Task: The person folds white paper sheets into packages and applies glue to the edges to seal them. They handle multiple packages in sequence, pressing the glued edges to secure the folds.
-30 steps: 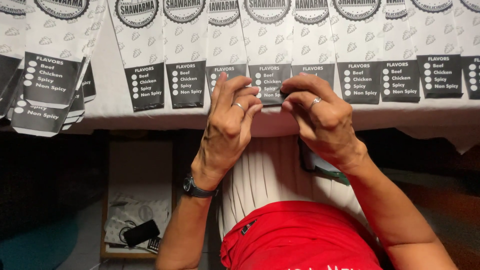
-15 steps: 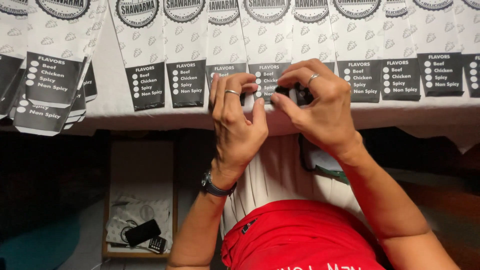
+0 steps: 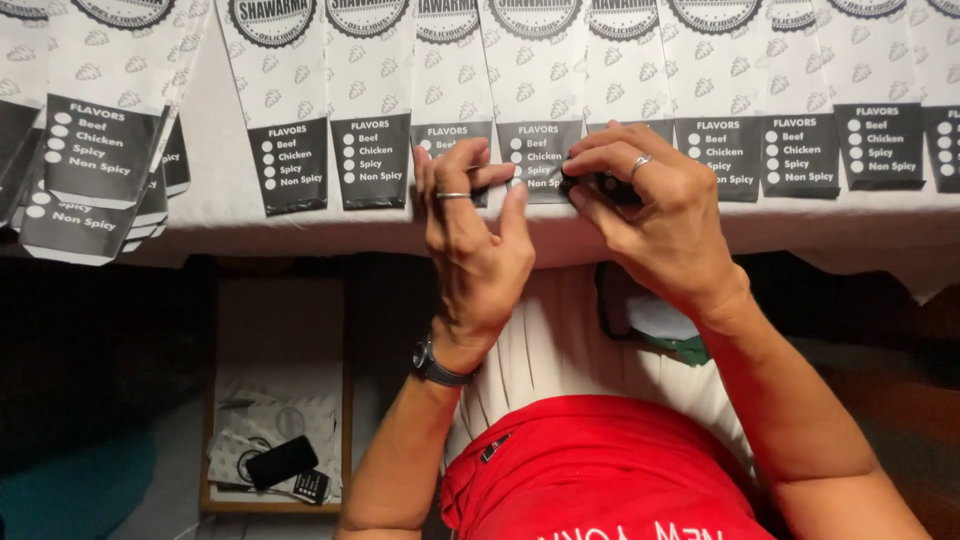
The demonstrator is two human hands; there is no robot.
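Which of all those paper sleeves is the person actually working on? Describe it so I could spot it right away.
Look at the white table edge, where a row of white paper sleeves with black checklist ends hangs toward the person. Near the middle of the row, both hands meet on one sleeve. Unlike its neighbours, its black end is pinched between the left hand and the right hand, which partly cover it.

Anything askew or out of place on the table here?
Mostly tidy: the paper sleeves lie in a neat overlapping row along the table edge. The odd spot is the far-left stack, tilted and fanned, not in line. Both hands, left and right, pinch a middle sleeve.
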